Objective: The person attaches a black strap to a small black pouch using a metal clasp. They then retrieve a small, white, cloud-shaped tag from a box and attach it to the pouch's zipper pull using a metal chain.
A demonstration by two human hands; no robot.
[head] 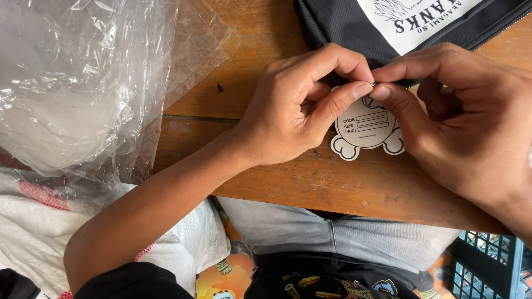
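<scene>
Left hand and right hand, fingertips pinched shut on a tiny fastener, meet directly above the white paper tag, which lies on the wooden table beside the black bag.

The tabletop at centre frame is worn brown wood, matt and scratched. A paper tag, white, smooth and matt, lies on it. At the upper right, the bag is black matt cloth with a white patch. At the upper left, clear plastic sheeting looks glossy and crinkled. At the lower left, a white sack looks coarsely woven.
</scene>
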